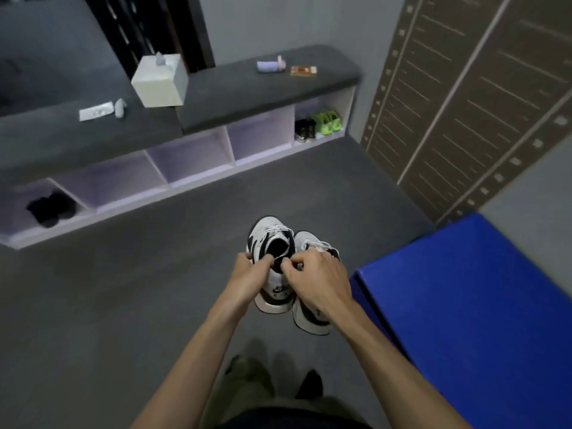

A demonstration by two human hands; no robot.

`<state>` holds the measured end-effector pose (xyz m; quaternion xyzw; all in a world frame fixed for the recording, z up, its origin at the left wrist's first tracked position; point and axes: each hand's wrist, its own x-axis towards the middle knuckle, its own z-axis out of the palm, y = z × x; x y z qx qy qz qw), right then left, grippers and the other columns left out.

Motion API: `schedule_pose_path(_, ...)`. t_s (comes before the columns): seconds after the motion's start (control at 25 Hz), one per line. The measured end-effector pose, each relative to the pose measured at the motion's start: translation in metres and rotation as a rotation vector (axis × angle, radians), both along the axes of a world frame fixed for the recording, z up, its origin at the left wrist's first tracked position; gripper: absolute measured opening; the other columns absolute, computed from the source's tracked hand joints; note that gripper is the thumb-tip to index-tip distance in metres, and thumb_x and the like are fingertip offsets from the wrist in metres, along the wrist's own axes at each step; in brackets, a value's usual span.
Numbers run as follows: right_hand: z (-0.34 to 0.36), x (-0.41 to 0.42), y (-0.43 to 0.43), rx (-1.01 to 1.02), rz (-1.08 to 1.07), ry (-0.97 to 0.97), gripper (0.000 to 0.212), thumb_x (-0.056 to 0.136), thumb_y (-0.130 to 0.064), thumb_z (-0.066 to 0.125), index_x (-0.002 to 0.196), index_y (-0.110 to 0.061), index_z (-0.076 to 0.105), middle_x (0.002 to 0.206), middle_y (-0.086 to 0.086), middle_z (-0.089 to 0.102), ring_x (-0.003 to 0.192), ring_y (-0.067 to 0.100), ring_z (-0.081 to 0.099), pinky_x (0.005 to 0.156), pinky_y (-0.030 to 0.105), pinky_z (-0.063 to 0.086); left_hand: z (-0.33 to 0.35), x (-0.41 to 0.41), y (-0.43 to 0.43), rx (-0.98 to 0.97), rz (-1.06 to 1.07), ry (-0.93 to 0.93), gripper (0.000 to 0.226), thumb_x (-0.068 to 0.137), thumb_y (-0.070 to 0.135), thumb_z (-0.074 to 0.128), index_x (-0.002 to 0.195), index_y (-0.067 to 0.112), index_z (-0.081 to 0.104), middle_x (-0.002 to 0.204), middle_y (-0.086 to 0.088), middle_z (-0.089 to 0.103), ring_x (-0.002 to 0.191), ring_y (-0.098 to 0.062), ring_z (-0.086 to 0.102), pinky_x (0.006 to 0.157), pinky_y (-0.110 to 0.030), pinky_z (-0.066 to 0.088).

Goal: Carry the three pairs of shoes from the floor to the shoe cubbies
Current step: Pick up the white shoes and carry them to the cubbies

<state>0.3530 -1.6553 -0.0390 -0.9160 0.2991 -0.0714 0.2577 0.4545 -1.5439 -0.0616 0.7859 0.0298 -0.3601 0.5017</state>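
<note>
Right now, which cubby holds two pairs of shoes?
The far-right cubby: black shoes beside green shoes. The far-left holds one dark pair.

We see smooth white-and-black sneakers (272,258), a matt grey carpeted floor (123,305), a glossy blue mat (479,305) and smooth white shoe cubbies (230,150).

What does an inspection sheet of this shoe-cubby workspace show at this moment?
Surface: grey floor, bare apart from the person's feet.
Job's things: white-and-black sneakers held above the floor; black shoes in the leftmost cubby; dark pair and green pair in the rightmost cubby; three middle cubbies empty.
Clutter: tissue box, white packet, lilac item and brown packet on the bench top.
Grippers: left hand and right hand each grip a sneaker.
Cables: nothing seen.
Surroundings: blue box at right; patterned wall panel.
</note>
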Motion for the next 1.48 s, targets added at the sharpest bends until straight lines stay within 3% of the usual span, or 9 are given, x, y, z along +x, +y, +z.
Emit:
schedule_pose_path(0.32,-0.025,0.208,-0.178,-0.086,0.091,0.114,0.039,0.082,-0.052,0.043,0.068,-0.024,0.066,0.059,-0.001,0.061,0.066,0.023,0.059,0.054,0.032,0.039,-0.036,0.198,-0.170,-0.104,0.075,0.085,0.037,0.087,0.029,0.062,0.116,0.014,0.046,0.104,0.001,0.063,0.086,-0.006,0.059,0.060,-0.025,0.043)
schedule_pose_path(0.56,-0.025,0.318,-0.296,0.004,-0.012,0.147,0.039,0.082,-0.049,0.044,0.056,-0.022,0.057,0.049,-0.003,0.053,0.053,0.016,0.052,0.048,0.029,0.033,-0.041,0.323,-0.301,-0.013,-0.073,0.149,0.052,0.089,0.032,0.060,0.131,0.005,0.047,0.128,-0.010,0.063,0.114,-0.026,0.063,0.087,-0.034,0.049)
schedule_pose_path(0.8,-0.057,0.436,-0.428,0.087,0.007,0.187,0.042,0.083,-0.048,0.044,0.058,-0.018,0.058,0.050,-0.001,0.057,0.055,0.017,0.057,0.055,0.032,0.049,-0.066,0.433,-0.427,0.039,-0.038,0.204,0.052,0.080,0.036,0.061,0.123,0.006,0.056,0.112,-0.011,0.073,0.100,-0.024,0.071,0.073,-0.032,0.051)
schedule_pose_path(0.88,-0.072,0.480,-0.474,0.117,0.096,0.204,0.042,0.083,-0.049,0.044,0.056,-0.019,0.056,0.052,-0.001,0.057,0.058,0.021,0.058,0.054,0.032,0.045,-0.074,0.468,-0.464,0.056,0.013,0.180,0.045,0.083,0.032,0.061,0.116,0.001,0.059,0.101,-0.009,0.072,0.089,-0.021,0.070,0.064,-0.029,0.051)
schedule_pose_path(0.96,-0.080,0.519,-0.517,0.131,0.189,0.203,0.041,0.085,-0.047,0.045,0.056,-0.018,0.053,0.055,-0.001,0.056,0.061,0.023,0.057,0.053,0.031,0.035,-0.078,0.498,-0.500,0.086,0.104,0.151,0.018,0.086,0.021,0.063,0.092,0.005,0.064,0.074,-0.001,0.064,0.068,-0.014,0.059,0.049,-0.024,0.045)
schedule_pose_path(1.04,-0.083,0.557,-0.553,0.092,0.298,0.189,0.041,0.086,-0.045,0.050,0.057,-0.016,0.052,0.055,-0.003,0.054,0.060,0.020,0.053,0.054,0.029,0.030,-0.078,0.524,-0.529,0.106,0.164,0.153,0.013,0.087,0.018,0.065,0.075,0.013,0.065,0.059,0.005,0.064,0.064,-0.013,0.058,0.053,-0.024,0.047)
schedule_pose_path(1.12,-0.095,0.590,-0.586,0.087,0.395,0.194,0.047,0.088,-0.042,0.054,0.050,-0.018,0.043,0.048,-0.004,0.045,0.052,0.016,0.047,0.050,0.027,0.025,-0.086,0.545,-0.551,0.077,0.211,0.212,0.016,0.090,0.020,0.063,0.089,0.011,0.076,0.076,-0.001,0.074,0.074,-0.016,0.067,0.064,-0.026,0.052)
schedule_pose_path(1.36,-0.139,0.684,-0.633,0.191,0.515,0.292,0.050,0.092,-0.042,0.053,0.047,-0.023,0.042,0.043,-0.005,0.043,0.042,0.009,0.043,0.045,0.030,0.035,-0.127,0.624,-0.591,0.089,0.343,0.344,0.025,0.090,0.019,0.064,0.107,0.001,0.069,0.101,-0.017,0.075,0.078,-0.014,0.072,0.051,-0.021,0.052)
schedule_pose_path(1.48,-0.171,0.729,-0.645,0.247,0.485,0.388,0.048,0.093,-0.044,0.049,0.051,-0.021,0.048,0.047,-0.004,0.048,0.048,0.013,0.050,0.051,0.035,0.043,-0.161,0.673,-0.605,0.091,0.322,0.418,0.059,0.083,0.029,0.067,0.130,-0.004,0.056,0.122,-0.024,0.069,0.104,-0.030,0.070,0.066,-0.032,0.055)
